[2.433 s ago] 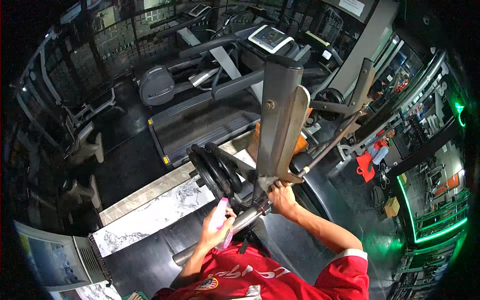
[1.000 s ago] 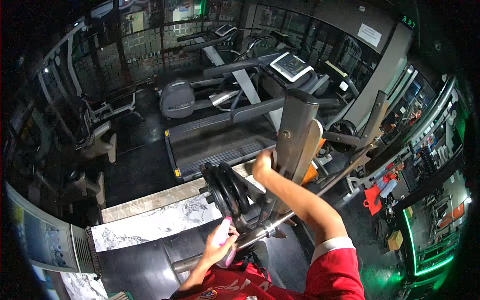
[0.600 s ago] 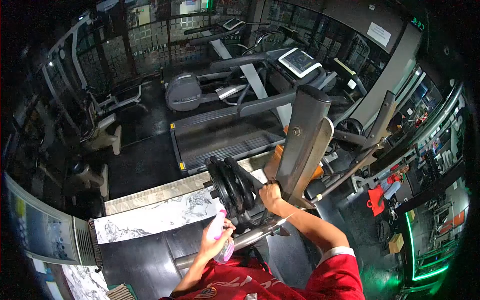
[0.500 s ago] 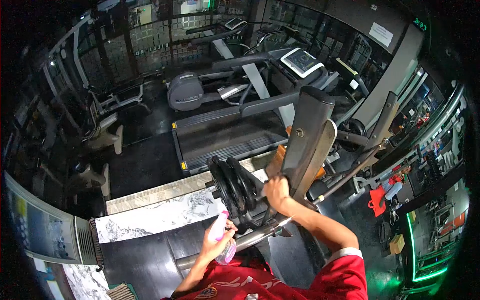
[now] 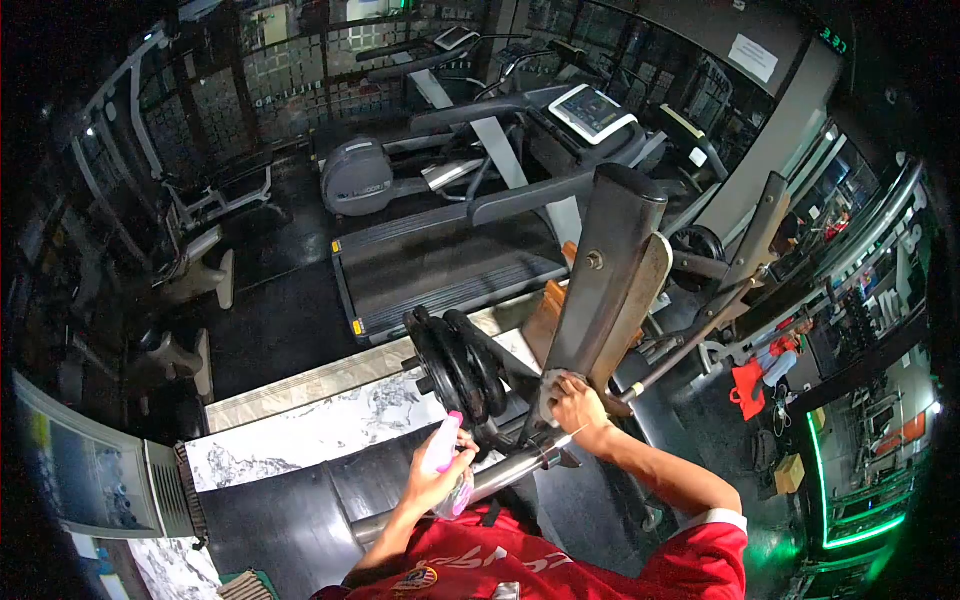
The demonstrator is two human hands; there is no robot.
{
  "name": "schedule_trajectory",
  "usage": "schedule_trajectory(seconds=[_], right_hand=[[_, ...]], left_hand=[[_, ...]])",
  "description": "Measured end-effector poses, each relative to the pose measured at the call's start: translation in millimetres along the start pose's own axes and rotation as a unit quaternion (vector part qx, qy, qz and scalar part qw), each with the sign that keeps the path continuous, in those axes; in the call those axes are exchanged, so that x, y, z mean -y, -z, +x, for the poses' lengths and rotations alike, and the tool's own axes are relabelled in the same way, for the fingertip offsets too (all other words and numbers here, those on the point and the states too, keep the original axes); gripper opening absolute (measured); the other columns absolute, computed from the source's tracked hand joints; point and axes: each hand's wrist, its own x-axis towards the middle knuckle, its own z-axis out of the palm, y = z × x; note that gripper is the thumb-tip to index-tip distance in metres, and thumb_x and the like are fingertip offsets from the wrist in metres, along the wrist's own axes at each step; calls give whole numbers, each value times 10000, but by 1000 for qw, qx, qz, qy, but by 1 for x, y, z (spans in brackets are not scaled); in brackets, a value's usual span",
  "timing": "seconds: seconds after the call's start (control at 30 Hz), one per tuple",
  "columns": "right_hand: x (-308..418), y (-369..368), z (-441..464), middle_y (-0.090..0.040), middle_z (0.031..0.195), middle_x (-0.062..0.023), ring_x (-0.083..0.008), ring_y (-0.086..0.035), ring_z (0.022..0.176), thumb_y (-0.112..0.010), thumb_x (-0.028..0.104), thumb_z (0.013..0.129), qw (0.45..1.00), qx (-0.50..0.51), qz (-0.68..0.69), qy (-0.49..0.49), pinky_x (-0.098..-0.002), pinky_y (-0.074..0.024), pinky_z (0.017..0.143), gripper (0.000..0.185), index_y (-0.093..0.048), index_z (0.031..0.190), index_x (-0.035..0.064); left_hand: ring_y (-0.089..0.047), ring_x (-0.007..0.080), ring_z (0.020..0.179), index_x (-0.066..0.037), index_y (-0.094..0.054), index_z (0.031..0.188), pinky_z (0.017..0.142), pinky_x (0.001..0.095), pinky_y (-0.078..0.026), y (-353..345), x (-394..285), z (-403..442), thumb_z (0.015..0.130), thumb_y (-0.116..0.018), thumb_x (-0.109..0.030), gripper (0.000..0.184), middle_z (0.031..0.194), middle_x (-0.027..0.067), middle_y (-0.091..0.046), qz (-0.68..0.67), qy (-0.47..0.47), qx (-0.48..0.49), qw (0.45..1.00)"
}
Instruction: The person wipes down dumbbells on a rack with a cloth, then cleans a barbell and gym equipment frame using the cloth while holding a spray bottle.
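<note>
My left hand [image 5: 433,480] is wrapped round a spray bottle [image 5: 442,450] with a pink and white top, just above the left end of a steel barbell [image 5: 508,472]. My right hand [image 5: 580,408] presses a grey cloth [image 5: 550,394] against the lower part of a dark metal upright [image 5: 608,270]. Black weight plates [image 5: 455,370] hang on a peg to the left of the upright. The barbell runs past the foot of the upright toward a second upright [image 5: 755,230] at the right.
A treadmill [image 5: 450,260] stands beyond the rack, on the far side of a marble-patterned ledge [image 5: 300,437]. A glass-fronted cabinet [image 5: 90,470] is at the lower left. On the floor at right are a red bag [image 5: 747,390] and a small box [image 5: 789,474].
My right hand has moved from the left side of the upright, down and to the right, onto its lower face, where the cloth now shows. My left hand still holds the bottle.
</note>
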Motion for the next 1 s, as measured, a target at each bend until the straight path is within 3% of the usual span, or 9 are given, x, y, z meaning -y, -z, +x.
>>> schedule_trajectory(seconds=[0.13, 0.17, 0.3, 0.43, 0.57, 0.63, 0.7, 0.77, 1.0], right_hand=[[-40, 113, -18, -583, 1151, -100, -256, -508, 1130, -563, 160, 764, 994, -53, 20, -90, -369, -339, 1037, 247, -682, 975, 111], [-59, 129, -21, -581, 1131, -98, -276, -515, 1111, -587, 144, 711, 974, -208, 51, -75, -400, -349, 1046, 293, -681, 986, 104], [-103, 182, -32, -536, 1236, -136, -326, -490, 1166, -620, 131, 625, 911, -385, -10, -145, -448, -380, 1026, 349, -671, 966, 80], [-75, 134, -26, -541, 1234, -131, -304, -476, 1188, -615, 134, 632, 940, -315, 51, -118, -448, -350, 1056, 318, -669, 941, 82], [-6, 34, -23, -481, 1340, -97, -280, -404, 1262, -542, 201, 782, 997, -28, 13, -70, -433, -256, 1068, 260, -688, 990, 146], [8, 20, -20, -583, 1195, -104, -252, -500, 1171, -535, 200, 804, 1000, -3, 13, 0, -352, -383, 925, 221, -687, 957, 152], [7, 36, -22, -640, 1023, -89, -233, -610, 982, -521, 197, 827, 968, 204, 135, -60, -343, -452, 761, 193, -672, 936, 148], [0, 22, -38, -652, 906, -79, -229, -653, 801, -525, 182, 828, 993, 17, 111, -47, -353, -460, 630, 164, -653, 922, 146], [-53, 139, -55, -604, 885, -34, -219, -629, 838, -637, 65, 644, 945, -177, 215, -171, -335, -534, 640, 317, -658, 940, 179]], left_hand=[[-586, 84, 612, -3, -514, 1076, 549, 246, -505, 4, 5, 3, 856, -604, -12, 238, 895, 69, -611, -3, 12, 11, 1000], [-585, 81, 617, -4, -516, 1074, 551, 244, -504, 3, 5, 5, 853, -609, -10, 240, 893, 65, -613, 0, 16, 7, 1000], [-584, 80, 623, -6, -520, 1076, 554, 237, -500, 1, 7, 10, 847, -616, -10, 249, 894, 59, -614, -20, 10, 10, 1000], [-584, 81, 625, -6, -516, 1092, 559, 238, -502, -3, 1, 16, 847, -614, -8, 265, 889, 59, -612, 29, -3, 18, 999], [-580, 84, 606, -3, -510, 1104, 550, 236, -503, 1, 5, 14, 851, -605, -7, 270, 892, 62, -608, 15, -7, 2, 1000], [-580, 86, 595, 1, -507, 1105, 539, 236, -501, 5, 6, 12, 853, -601, -7, 269, 894, 65, -606, 20, -10, -8, 1000], [-585, 94, 577, 10, -498, 1112, 513, 240, -497, 9, 6, 8, 858, -593, -9, 271, 901, 76, -604, 8, 3, -11, 1000], [-588, 101, 564, 18, -492, 1114, 498, 245, -495, 12, 5, 6, 864, -586, -12, 270, 897, 85, -602, 13, 0, -10, 1000], [-586, 95, 576, 17, -505, 1088, 507, 242, -497, 7, -1, 9, 869, -588, -28, 239, 890, 80, -601, 9, -13, -27, 1000]])
